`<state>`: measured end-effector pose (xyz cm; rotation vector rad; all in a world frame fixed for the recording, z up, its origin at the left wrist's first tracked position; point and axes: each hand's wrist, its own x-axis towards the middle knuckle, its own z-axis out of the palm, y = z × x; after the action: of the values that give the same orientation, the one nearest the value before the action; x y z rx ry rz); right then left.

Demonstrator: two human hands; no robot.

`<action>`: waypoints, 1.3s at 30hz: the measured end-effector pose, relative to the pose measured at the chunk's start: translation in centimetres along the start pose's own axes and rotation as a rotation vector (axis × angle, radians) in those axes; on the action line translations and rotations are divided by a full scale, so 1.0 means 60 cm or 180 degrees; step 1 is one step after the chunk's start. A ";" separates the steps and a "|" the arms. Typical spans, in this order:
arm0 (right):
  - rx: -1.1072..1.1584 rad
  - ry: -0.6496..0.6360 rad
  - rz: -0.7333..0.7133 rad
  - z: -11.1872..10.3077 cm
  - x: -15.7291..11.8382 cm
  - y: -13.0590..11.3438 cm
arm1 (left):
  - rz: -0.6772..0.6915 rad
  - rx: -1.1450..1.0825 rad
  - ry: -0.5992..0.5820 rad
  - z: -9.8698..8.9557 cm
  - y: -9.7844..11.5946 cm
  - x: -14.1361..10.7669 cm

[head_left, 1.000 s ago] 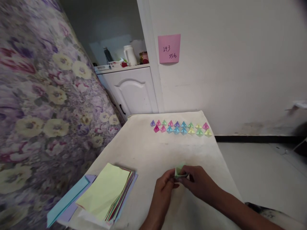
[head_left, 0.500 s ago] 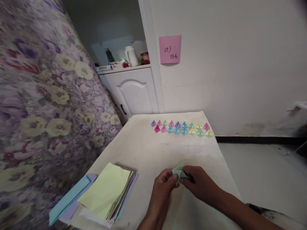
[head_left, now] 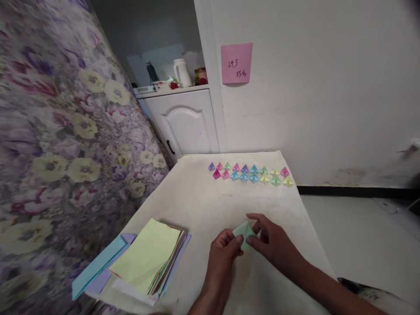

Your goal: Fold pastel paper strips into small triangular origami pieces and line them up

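A small pale-green folded paper square (head_left: 244, 235), turned corner-up, is held just above the table in the lower centre of the frame. The left hand (head_left: 225, 251) pinches its left part, thumb on the front. The right hand (head_left: 269, 238) has its thumb at the right edge and its index finger raised; whether its other fingers grip behind cannot be told. Farther up the cream-covered table (head_left: 197, 197), right of centre, sit two rows of small multicoloured folded-paper pieces (head_left: 244, 176). At lower left lies a stack of coloured paper sheets, pale yellow on top (head_left: 147, 256), beside a folded light-blue paper strip (head_left: 98, 267).
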<state>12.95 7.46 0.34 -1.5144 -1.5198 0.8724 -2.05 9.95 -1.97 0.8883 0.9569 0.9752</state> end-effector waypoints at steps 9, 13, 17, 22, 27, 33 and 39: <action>0.0588 -0.0189 0.0297 -0.001 0.013 0.011 | -0.0017 0.0334 -0.0325 0.013 0.002 -0.011; 0.0806 -0.0301 0.0346 0.001 0.010 0.014 | -0.0322 0.0325 -0.0571 0.018 -0.003 -0.016; 0.0938 -0.0342 0.0339 -0.004 0.012 0.015 | -0.0383 0.0310 -0.0539 0.019 -0.007 -0.017; 0.0781 -0.0301 0.0271 -0.007 0.015 0.014 | -0.0270 0.0423 -0.0442 0.016 -0.007 -0.015; 0.0521 -0.0313 0.0207 -0.006 0.011 0.010 | -0.0263 0.0518 -0.0345 0.013 -0.010 -0.014; 0.0249 0.0291 0.0039 -0.014 0.002 -0.009 | -0.0110 0.0533 -0.0186 0.012 -0.010 -0.012; 0.0226 0.0230 -0.0039 -0.014 -0.001 -0.013 | 0.0114 0.0803 -0.0109 0.010 -0.001 -0.009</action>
<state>13.36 7.29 1.43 -1.4685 -1.4301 0.8470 -1.59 9.34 -1.69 1.1329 1.0526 0.8782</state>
